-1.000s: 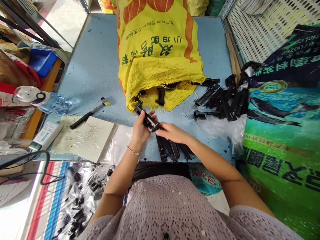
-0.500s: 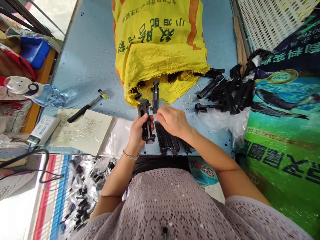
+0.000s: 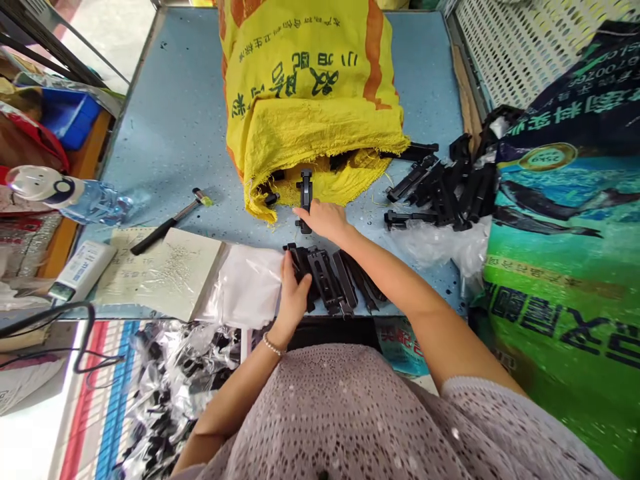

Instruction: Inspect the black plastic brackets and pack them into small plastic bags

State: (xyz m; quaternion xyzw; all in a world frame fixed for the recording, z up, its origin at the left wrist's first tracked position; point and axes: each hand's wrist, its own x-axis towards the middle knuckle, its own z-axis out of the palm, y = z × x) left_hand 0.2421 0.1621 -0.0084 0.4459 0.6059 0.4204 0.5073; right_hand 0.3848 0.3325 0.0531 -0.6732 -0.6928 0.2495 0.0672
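Several black plastic parts (image 3: 327, 283) lie side by side at the table's front edge. My left hand (image 3: 294, 290) is wrapped round the leftmost black part (image 3: 301, 261) of this row, which rests on the table. Farther back, my right hand (image 3: 323, 219) grips another black part (image 3: 306, 190) at its near end, in front of the mouth of a yellow woven sack (image 3: 320, 127). More black pieces show inside the sack's opening. Clear plastic bags (image 3: 250, 280) lie just left of my left hand.
At left are a hammer (image 3: 170, 223), a paper pad (image 3: 160, 273), a white box (image 3: 83, 270) and a bottle (image 3: 90, 197). To the right, a black parts pile (image 3: 445, 183) sits beside a green-blue sack (image 3: 565, 267).
My left hand has moved down with its black part, which now lies at the row's left end. My right hand has closed on the part by the sack.
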